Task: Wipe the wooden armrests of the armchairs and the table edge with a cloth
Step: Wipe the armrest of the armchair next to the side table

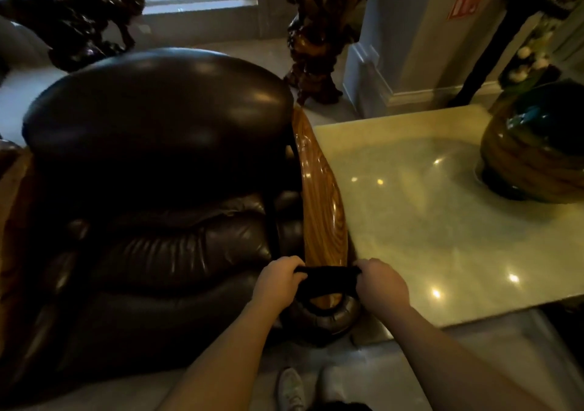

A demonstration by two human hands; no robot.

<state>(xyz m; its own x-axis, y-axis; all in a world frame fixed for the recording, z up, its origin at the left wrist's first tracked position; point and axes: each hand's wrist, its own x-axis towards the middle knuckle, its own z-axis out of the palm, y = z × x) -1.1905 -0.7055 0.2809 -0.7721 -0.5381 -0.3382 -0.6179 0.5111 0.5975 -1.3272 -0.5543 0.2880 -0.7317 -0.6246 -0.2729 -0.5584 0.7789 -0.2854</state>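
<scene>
A dark leather armchair [151, 170] fills the left half of the view. Its polished wooden right armrest [319, 189] runs from the chair back toward me, beside the pale stone table [410, 221]. A black cloth [325, 279] is stretched across the near end of this armrest. My left hand [279, 281] grips the cloth's left end and my right hand [380, 284] grips its right end. The cloth hangs down in a loop over the armrest's rounded front. The chair's left armrest is mostly out of view at the frame's left edge.
A large dark round vase [534, 154] stands on the table at the right. A carved wooden sculpture [316, 31] stands on the floor behind the chair, another dark one [79, 21] at back left. My shoes [290, 388] are on the light floor below.
</scene>
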